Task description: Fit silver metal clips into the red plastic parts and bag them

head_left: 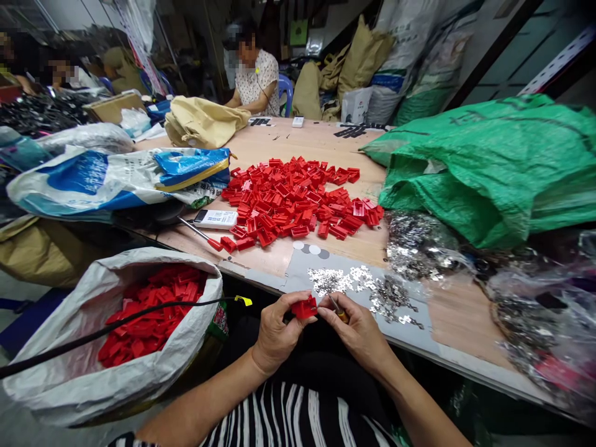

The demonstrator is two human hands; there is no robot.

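My left hand (pixel 278 335) pinches a small red plastic box (pixel 305 307) in front of the table edge. Close to its right side, my right hand (pixel 361 335) is closed around a tool with a yellowish handle (pixel 342 315) and a thin metal shaft; the tool's tip is hard to make out. The right fingertips are at the red box or very near it. Just beyond my hands, small shiny metal pieces (pixel 330 280) lie spread on a grey sheet (pixel 298 270). Behind them is a big heap of similar red plastic boxes (pixel 293 198).
An open white sack (pixel 51 379) of red pieces stands at left, a black cable (pixel 139 308) crossing it. A red-handled rod (pixel 200 233) lies near a white box (pixel 216 218). A green sack (pixel 488 161) and bagged metal parts (pixel 419 245) are right. A person (pixel 256 77) sits opposite.
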